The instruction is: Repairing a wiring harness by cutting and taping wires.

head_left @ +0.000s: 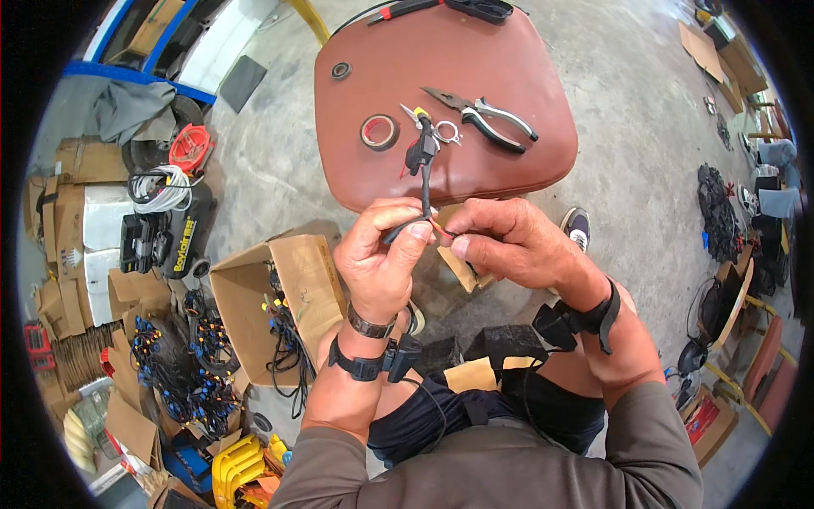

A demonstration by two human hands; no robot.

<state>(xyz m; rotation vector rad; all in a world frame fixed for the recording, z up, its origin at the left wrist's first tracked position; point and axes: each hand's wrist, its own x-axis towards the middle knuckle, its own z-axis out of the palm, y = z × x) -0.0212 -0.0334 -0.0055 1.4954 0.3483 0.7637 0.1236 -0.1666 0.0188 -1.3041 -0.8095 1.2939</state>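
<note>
A black cable (426,188) runs up from my hands to a black connector (419,154) with a yellow part, over the near part of a brown padded seat (500,174). My left hand (377,259) pinches the cable between thumb and fingers, where thin red and black wires (441,229) branch out. My right hand (517,246) is closed at the tips on those thin wires. On the seat beyond lie long-nose pliers (482,117), a roll of tape (379,133), and small scissors (448,131) partly hidden behind the connector. A smaller black ring (340,70) sits farther left.
A black-and-red tool (479,8) lies at the seat's far edge. Left of my legs stands an open cardboard box (318,276) with cables in it. Beside it are heaped wires with blue connectors (182,360). A coil of white cable (161,188) rests farther back.
</note>
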